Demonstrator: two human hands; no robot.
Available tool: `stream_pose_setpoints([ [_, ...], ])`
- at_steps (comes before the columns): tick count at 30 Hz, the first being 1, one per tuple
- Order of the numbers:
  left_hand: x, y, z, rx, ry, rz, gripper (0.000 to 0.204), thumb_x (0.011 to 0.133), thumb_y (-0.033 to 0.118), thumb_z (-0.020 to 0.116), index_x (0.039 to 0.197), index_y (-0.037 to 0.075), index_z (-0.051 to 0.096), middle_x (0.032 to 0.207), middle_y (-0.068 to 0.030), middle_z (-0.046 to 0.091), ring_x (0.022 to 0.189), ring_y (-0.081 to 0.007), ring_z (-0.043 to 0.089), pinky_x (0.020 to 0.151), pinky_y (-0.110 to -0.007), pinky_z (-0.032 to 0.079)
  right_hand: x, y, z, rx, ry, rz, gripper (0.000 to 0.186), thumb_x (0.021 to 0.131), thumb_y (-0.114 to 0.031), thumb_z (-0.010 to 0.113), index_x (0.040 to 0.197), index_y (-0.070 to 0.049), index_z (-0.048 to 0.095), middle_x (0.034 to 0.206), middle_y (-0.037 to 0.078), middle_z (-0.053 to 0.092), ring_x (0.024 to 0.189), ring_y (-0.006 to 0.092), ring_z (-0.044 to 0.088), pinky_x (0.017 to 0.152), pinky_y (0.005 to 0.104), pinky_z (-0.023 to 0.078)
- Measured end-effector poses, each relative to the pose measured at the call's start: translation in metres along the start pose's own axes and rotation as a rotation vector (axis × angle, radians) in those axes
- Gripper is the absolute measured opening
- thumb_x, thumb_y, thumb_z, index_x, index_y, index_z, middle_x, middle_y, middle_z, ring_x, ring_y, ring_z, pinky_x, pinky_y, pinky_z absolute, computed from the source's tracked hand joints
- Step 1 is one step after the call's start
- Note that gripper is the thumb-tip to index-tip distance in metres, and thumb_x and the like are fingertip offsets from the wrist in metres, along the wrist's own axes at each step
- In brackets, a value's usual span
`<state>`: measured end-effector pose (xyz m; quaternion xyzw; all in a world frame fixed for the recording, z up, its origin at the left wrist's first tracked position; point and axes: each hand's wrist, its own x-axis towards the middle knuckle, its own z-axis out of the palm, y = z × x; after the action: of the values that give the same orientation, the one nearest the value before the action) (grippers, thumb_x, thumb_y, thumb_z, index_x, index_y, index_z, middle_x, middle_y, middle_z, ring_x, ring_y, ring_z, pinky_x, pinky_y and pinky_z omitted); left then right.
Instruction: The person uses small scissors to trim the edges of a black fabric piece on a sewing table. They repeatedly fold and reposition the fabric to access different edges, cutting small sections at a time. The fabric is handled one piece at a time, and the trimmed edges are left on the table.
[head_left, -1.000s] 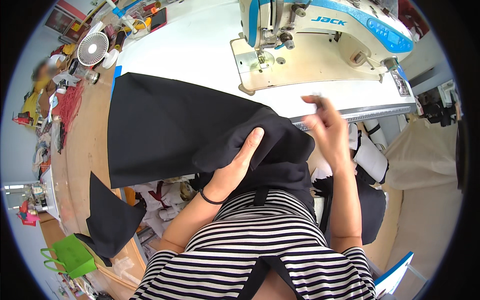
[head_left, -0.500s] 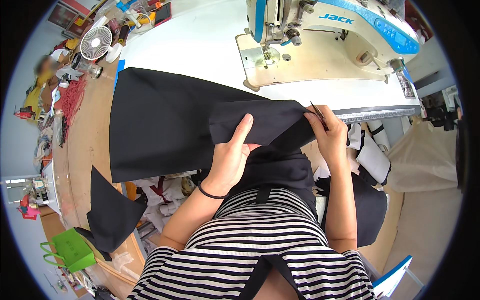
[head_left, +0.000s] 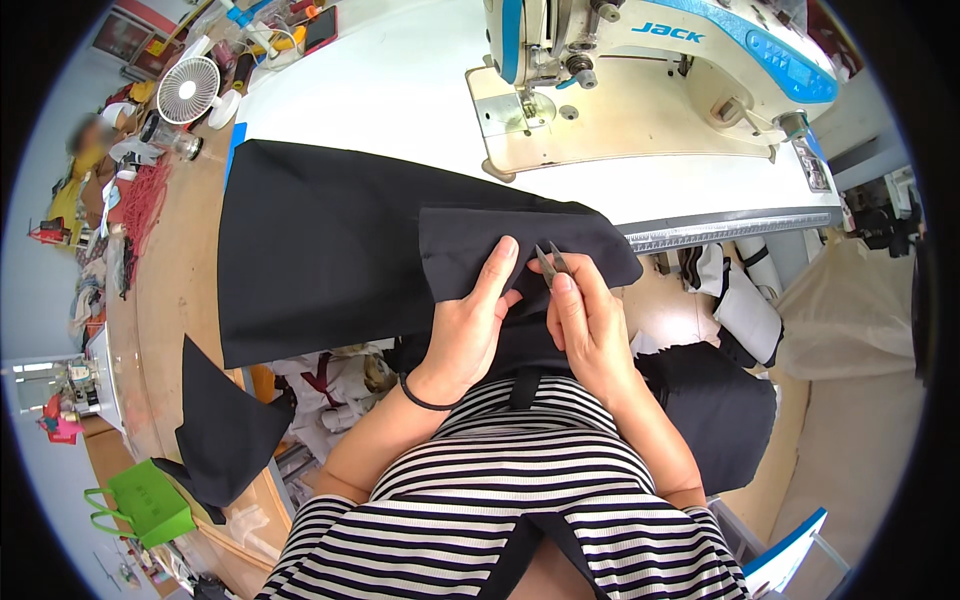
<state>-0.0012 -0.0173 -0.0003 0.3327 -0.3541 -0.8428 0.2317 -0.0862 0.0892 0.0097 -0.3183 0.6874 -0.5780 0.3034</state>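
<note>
black cloth [head_left: 400, 240] clamped between left fingers [head_left: 496, 266], just beside right fingers [head_left: 570, 300] closed around metal snips [head_left: 546, 268]

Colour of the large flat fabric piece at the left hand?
Plain black fabric, best seen in the head view.

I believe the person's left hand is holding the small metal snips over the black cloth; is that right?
One correction: the head view shows the right hand, not the left hand, holding the small metal snips over the black cloth.
</note>
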Motion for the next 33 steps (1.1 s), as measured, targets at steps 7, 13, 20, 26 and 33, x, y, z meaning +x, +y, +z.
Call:
stream_pose_setpoints([
  [7,-0.0042,0.003,0.0031,-0.002,-0.018,0.013,0.015,0.089,0.017,0.057,0.103,0.011,0.061,0.099,0.0027,0.061,0.087,-0.0073,0.056,0.068,-0.026,0.043,-0.001,-0.0019,0.0002,-0.011,0.006,0.005,0.021,0.097,-0.016,0.039,0.106,-0.002,0.051,0.053,-0.001,0.042,0.046,0.0047,0.039,0.046,0.0204,0.033],
  [13,-0.006,0.0036,0.0027,0.001,-0.063,-0.007,0.015,0.088,0.016,0.058,0.103,0.012,0.06,0.099,0.0025,0.06,0.086,-0.0075,0.056,0.067,-0.025,0.043,-0.0005,-0.0009,0.0021,-0.024,0.029,-0.034,0.019,0.097,-0.015,0.04,0.104,-0.002,0.052,0.054,0.001,0.043,0.047,0.0061,0.041,0.046,0.0215,0.034],
  [20,-0.0037,0.0013,-0.0011,-0.006,-0.08,0.013,0.015,0.089,0.015,0.058,0.103,0.012,0.06,0.099,0.0025,0.06,0.086,-0.008,0.056,0.067,-0.024,0.043,-0.0039,-0.0034,0.0001,-0.027,-0.009,-0.004,0.02,0.096,-0.013,0.04,0.108,-0.002,0.052,0.054,0.001,0.043,0.047,0.0059,0.041,0.047,0.0209,0.035],
  [26,-0.0064,0.0017,0.0005,0.013,-0.071,0.04,0.014,0.089,0.013,0.057,0.102,0.012,0.06,0.097,0.0026,0.06,0.086,-0.0078,0.055,0.067,-0.025,0.043,-0.0041,-0.0039,0.0012,-0.022,0.005,-0.005,0.021,0.096,-0.013,0.04,0.109,-0.001,0.052,0.054,0.0,0.043,0.048,0.0053,0.04,0.047,0.0204,0.035],
  [33,-0.0074,0.0042,-0.0011,-0.03,-0.103,0.029,0.012,0.09,0.016,0.057,0.1,0.012,0.061,0.096,0.003,0.06,0.084,-0.0076,0.055,0.068,-0.025,0.042,-0.0043,-0.0025,0.0046,-0.026,0.012,-0.05,0.021,0.096,-0.013,0.04,0.109,-0.001,0.051,0.054,0.0,0.044,0.047,0.0057,0.041,0.047,0.0204,0.036],
])
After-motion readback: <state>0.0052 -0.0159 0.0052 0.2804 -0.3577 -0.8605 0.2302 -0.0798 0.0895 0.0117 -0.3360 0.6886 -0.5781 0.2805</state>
